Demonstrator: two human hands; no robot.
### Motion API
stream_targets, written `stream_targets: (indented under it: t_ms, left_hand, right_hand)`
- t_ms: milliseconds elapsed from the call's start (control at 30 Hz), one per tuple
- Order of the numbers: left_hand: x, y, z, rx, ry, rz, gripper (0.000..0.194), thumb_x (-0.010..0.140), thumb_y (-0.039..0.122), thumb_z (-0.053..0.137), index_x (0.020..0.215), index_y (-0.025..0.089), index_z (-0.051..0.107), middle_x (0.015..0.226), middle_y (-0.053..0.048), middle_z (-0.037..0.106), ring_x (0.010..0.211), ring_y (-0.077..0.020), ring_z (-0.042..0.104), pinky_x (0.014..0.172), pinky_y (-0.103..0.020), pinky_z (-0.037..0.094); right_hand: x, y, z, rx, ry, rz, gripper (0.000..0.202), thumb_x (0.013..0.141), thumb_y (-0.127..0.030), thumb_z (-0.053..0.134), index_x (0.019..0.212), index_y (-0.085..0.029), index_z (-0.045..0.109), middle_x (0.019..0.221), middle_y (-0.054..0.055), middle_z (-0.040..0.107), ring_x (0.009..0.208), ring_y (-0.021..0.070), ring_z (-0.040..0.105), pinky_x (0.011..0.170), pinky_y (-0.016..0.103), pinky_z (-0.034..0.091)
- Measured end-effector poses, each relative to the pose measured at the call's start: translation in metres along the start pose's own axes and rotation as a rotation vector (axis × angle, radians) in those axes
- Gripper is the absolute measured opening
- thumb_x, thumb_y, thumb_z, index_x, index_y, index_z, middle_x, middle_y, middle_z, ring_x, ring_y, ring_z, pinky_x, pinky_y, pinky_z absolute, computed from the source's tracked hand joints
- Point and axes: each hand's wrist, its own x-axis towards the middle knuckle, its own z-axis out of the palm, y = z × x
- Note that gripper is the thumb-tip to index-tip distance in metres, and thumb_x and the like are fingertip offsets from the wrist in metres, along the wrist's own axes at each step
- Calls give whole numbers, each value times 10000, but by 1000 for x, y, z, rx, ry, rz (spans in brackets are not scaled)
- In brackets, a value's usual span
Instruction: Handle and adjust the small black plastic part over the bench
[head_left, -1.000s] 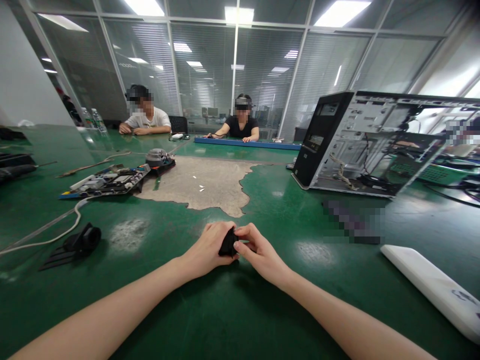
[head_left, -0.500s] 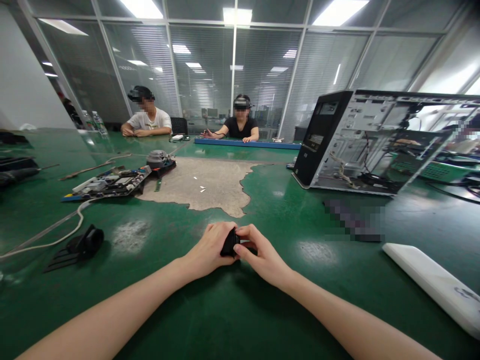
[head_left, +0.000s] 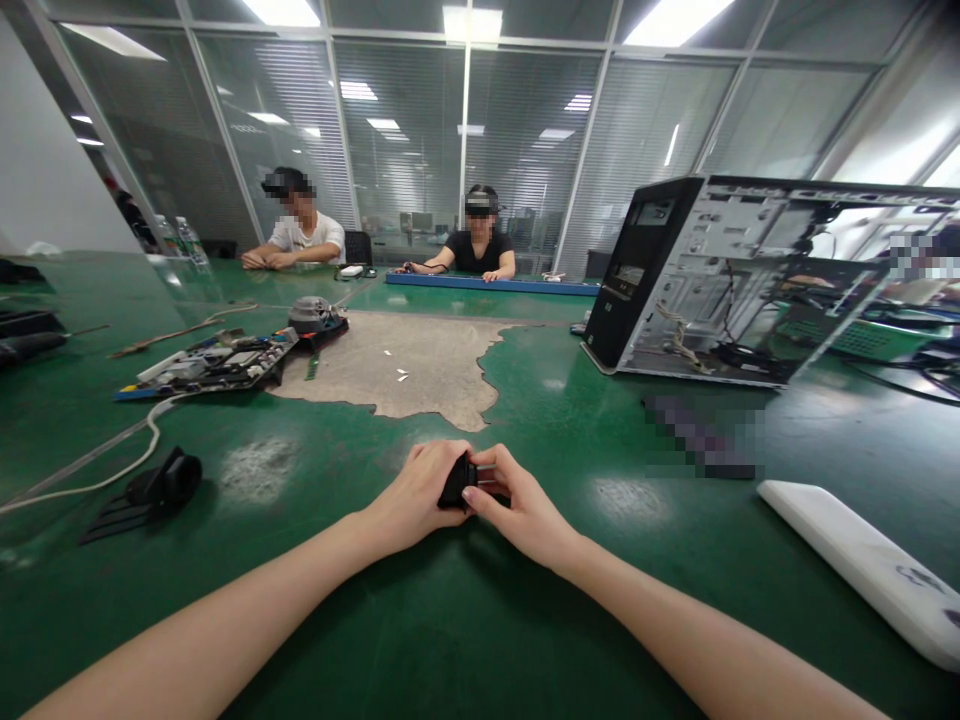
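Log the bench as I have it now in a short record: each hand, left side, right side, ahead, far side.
left hand: wrapped around a small black object
right hand: fingers at the object's right side
left side: black part with a round end, circuit board
right side: white slab, open computer case
ahead: greyish patch in the green tabletop
far side: long blue bar, two people seated

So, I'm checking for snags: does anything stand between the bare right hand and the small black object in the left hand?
Nothing visible does: the bare right hand touches the small black object, which the bare left hand holds from the other side. The long white block lies apart, farther right.
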Motion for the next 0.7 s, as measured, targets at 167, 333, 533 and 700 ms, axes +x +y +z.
stream_targets:
  t_ms: [167,333,533,700]
  left_hand:
    - [0,0,1,-3,15,0,484,699,227,626,1090,228,340,1015,-27,505,962,-206,478,863,-359,309]
    - [0,0,1,-8,10,-2,503,692,205,627,1100,229,333,1015,-28,501,968,-207,472,859,-355,312]
    - [0,0,0,-15,0,3,500,687,186,607,1099,234,328,1026,-30,502,975,-210,474,860,-356,315]
    - [1,0,1,-10,9,-3,498,687,219,624,1093,234,335,1012,-28,505,967,-213,479,856,-358,319]
  right_hand:
    - [3,3,1,9,85,6,122,792,-250,529,886,-208,464,912,15,523,855,144,570,742,301,501]
    - [3,2,-1,-55,28,60,218,810,-237,503,1018,-202,449,931,39,561,847,155,576,757,333,492]
    - [-2,0,0,-78,25,-37,179,806,-233,517,979,-219,472,948,25,533,865,147,573,794,326,487]
    - [2,3,1,-60,66,-4,143,811,-236,504,945,-216,460,915,20,538,837,148,582,756,321,499]
